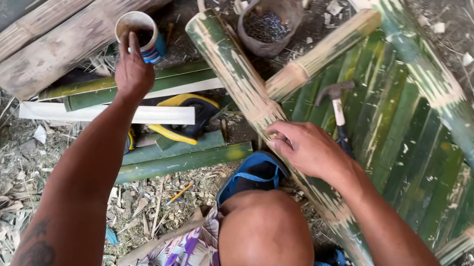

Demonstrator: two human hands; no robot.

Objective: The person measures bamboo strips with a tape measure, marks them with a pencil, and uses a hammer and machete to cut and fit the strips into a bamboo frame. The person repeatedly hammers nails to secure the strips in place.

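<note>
The bamboo panel (401, 148) on the ground looks partly built, slats laid but hammer (338, 105) idle, while the left hand (134, 71) dips fingers into a small can (139, 30) and the right hand (305, 147) presses closed on the bamboo pole (229, 64).

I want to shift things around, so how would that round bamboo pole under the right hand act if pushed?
The bamboo pole looks round and smooth, so it would probably roll. It seems stiff, not floppy. The right hand rests on it, likely steadying it.
</note>
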